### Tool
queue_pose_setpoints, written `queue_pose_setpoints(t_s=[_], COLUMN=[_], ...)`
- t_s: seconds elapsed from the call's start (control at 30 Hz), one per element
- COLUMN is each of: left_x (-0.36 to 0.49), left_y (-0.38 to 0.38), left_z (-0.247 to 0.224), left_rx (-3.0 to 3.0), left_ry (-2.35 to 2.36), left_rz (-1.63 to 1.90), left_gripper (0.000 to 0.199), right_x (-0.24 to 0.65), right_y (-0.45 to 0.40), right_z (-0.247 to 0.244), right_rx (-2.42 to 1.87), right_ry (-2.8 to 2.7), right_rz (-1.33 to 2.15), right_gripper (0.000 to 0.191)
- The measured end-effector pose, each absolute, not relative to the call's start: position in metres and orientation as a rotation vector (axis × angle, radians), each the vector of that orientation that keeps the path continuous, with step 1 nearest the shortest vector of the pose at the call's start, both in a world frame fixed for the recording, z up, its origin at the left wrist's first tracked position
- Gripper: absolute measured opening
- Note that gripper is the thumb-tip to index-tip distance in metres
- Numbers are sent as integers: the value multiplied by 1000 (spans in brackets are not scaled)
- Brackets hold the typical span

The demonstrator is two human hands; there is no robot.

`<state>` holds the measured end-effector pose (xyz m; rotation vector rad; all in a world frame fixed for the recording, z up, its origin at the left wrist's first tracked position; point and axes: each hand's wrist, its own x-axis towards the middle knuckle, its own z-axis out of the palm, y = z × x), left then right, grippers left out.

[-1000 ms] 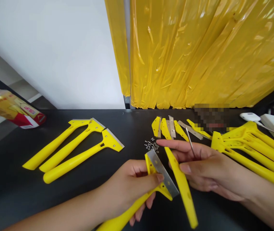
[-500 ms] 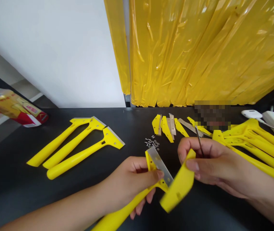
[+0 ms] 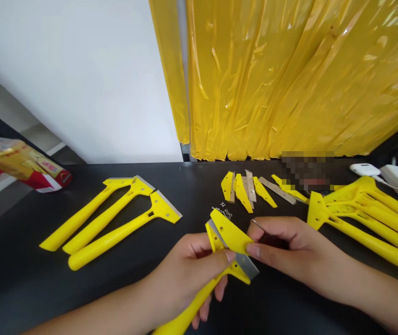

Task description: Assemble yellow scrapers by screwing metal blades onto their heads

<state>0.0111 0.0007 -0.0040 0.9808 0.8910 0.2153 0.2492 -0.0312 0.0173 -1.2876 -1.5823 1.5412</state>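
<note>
The left hand [image 3: 188,274] is closed around a yellow plastic scraper [image 3: 199,298], thumb across the head and fingers curled behind, handle running down and out of frame at the bottom edge. The scraper's head is wide and flat, and a steel blade [image 3: 246,265] sits along its front, dull grey, with its ends showing on both sides of a yellow plastic cover piece [image 3: 230,235]. That piece lies across the head and blade, tilted, touching both. The right hand [image 3: 289,246] is closed too, its fingertips [image 3: 252,250] pinching the cover piece at one edge, and a thin metal tool [image 3: 256,225] pokes out from between the fingers – the rest of it is hidden in the hand.

All this is held above the black surface [image 3: 80,298], near the middle of the view. Just beyond the hands lie small screws and washers [image 3: 224,213], partly hidden. Behind them is a row of loose yellow parts and steel blades [image 3: 242,190]. To the left are 3 finished-looking yellow scrapers [image 3: 115,218] side by side, with a stack of yellow handles [image 3: 366,218] on the right. Further back hang yellow plastic sheeting [image 3: 272,83] and a white wall [image 3: 80,83], with a red-and-yellow packet [image 3: 20,165] far left – a white device [image 3: 364,170] sits far right.
</note>
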Motion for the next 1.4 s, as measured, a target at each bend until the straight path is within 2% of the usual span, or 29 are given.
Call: queue_pose_setpoints(t_s=[0.13, 0.4, 0.6, 0.7, 0.9, 1.2, 1.4], left_x=[11, 10, 9, 9, 10, 12, 13], left_y=[0, -1, -2, -4, -6, -2, -1], left_z=[-5, -4, 0, 1, -1, -2, -2], left_rx=[1001, 1067, 1102, 1135, 1179, 1054, 1035], left_ry=[873, 849, 849, 851, 891, 849, 775], left_rz=[254, 226, 165, 142, 128, 328, 428], left_gripper=[31, 31, 37, 38, 38, 26, 29], right_x=[249, 251, 256, 255, 248, 249, 248], right_y=[-30, -30, -23, -23, -29, -25, -24], right_z=[16, 16, 13, 9, 5, 11, 11], right_rx=[-1293, -1292, -1210, -1215, -1371, -1248, -1305], right_ry=[-1668, -1861, -1725, -1704, -1805, -1704, -1678], right_rz=[1530, 1509, 1799, 1838, 1660, 1723, 1646], right_gripper=[38, 36, 41, 44, 38, 35, 35])
